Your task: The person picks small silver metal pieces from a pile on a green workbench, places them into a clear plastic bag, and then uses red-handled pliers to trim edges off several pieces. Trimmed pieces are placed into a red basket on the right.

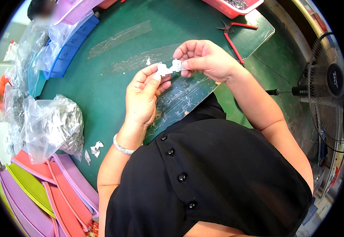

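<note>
My left hand (142, 93) pinches a small silvery-white, irregular piece (162, 70) between thumb and fingers, over the green worktop (101, 87). My right hand (203, 61) grips the right part of that piece, or a second one touching it, with thumb and forefinger; I cannot tell whether they are joined. A tiny white scrap (148, 61) lies just beyond my hands. Red-handled cutters (233, 37) rest open to the upper right. A few loose silvery pieces (96, 148) lie left of my left forearm.
Plastic bags of silvery pieces (61, 122) sit at the left, beside a blue bin (63, 51). Coloured baskets (29, 193) are stacked lower left. A red basket (231, 6) stands at the back. A fan (326, 87) is at the right. Two other people (0, 93) are partly visible far left.
</note>
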{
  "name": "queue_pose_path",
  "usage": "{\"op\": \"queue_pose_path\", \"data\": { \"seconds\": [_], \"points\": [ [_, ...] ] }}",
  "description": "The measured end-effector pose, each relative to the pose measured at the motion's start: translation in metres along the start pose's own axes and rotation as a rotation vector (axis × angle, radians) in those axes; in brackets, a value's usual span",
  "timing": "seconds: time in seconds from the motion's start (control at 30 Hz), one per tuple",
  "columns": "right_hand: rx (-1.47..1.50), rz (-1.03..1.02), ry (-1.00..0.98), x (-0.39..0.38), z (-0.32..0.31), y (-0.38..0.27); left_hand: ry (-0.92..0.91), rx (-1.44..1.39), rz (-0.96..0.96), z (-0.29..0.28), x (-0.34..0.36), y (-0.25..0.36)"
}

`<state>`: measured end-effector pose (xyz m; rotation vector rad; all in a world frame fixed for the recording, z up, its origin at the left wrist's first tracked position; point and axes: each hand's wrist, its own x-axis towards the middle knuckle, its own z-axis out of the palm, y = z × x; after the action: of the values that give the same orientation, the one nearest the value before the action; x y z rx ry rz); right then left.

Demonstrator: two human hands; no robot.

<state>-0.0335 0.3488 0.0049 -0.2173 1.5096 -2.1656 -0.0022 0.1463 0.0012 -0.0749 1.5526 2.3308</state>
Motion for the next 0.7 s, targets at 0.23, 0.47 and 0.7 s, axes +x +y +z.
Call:
{"op": "queue_pose_path", "data": {
  "seconds": [0.23, 0.47, 0.7],
  "points": [
    [-0.002, 0.017, 0.016, -0.0005, 0.0013, -0.0011, 0.002, 0.002, -0.013, 0.0006, -0.0001, 0.0008],
    [0.012, 0.007, 0.039, -0.0005, 0.0024, -0.0002, -0.004, 0.001, -0.012, 0.0003, -0.0003, -0.0002],
    [0.007, 0.015, 0.051, -0.0020, 0.0030, -0.0003, -0.005, 0.006, -0.015, 0.0011, -0.0008, 0.0000]
  ]
}}
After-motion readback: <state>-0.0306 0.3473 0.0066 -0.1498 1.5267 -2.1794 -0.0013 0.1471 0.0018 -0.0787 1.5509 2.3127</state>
